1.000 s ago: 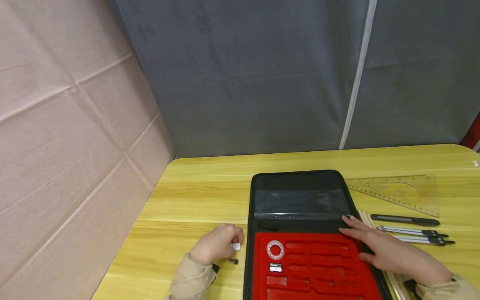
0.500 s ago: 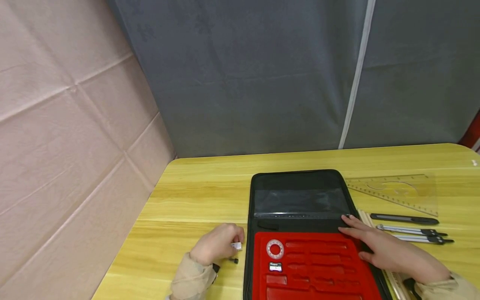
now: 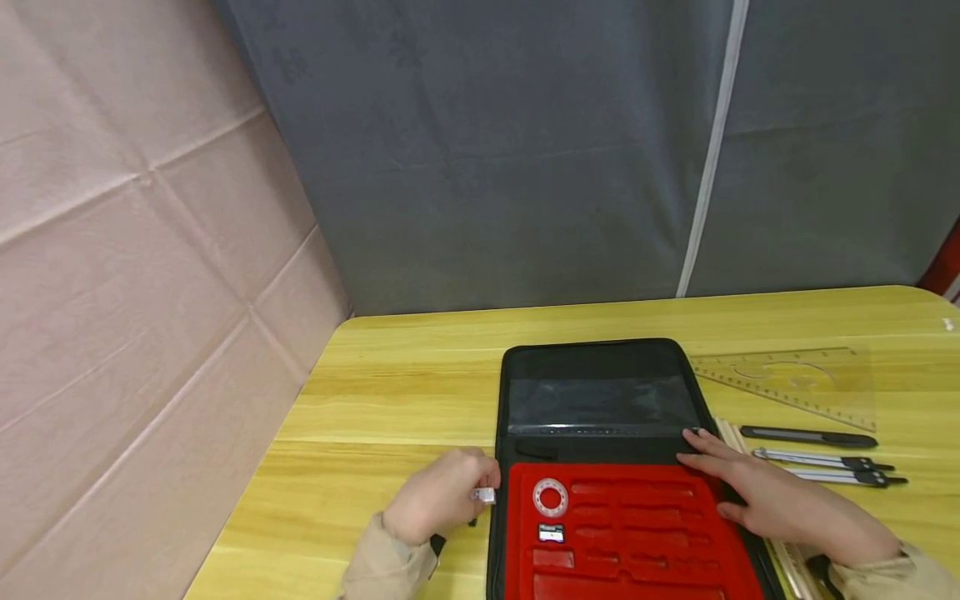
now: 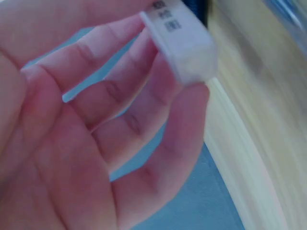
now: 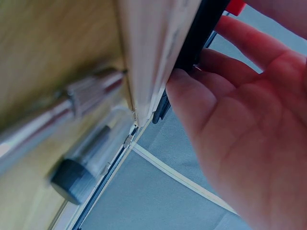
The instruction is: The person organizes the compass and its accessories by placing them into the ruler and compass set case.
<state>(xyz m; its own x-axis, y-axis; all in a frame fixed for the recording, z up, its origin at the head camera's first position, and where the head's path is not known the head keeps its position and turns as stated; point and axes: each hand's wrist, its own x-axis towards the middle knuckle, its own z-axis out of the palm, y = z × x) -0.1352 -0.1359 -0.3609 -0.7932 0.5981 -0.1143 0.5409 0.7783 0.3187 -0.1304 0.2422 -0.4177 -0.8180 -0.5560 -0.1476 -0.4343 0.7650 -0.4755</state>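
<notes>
My left hand [image 3: 442, 493] pinches a small white eraser [image 3: 484, 495] between thumb and fingers, just left of the open black zip case [image 3: 501, 433]. Dark print shows on one face of the eraser [image 4: 184, 40] in the left wrist view. Inside the case lies a red moulded tray [image 3: 652, 497] bearing a white ring-shaped disc [image 3: 537, 502] and a small metal pencil sharpener [image 3: 551, 533]. My right hand [image 3: 780, 500] rests on the right edge of the case, its fingers spread.
Right of the case lie a clear set square [image 3: 862, 392], a dark utility knife [image 3: 810, 437], two compasses and pale wooden sticks [image 3: 731, 435]. A clear tube with a dark cap [image 5: 74, 181] shows in the right wrist view. A small black piece [image 3: 472, 522] lies by my left hand.
My left hand has moved slightly right, bringing the eraser to the left edge of the case. The right hand has stayed in place.
</notes>
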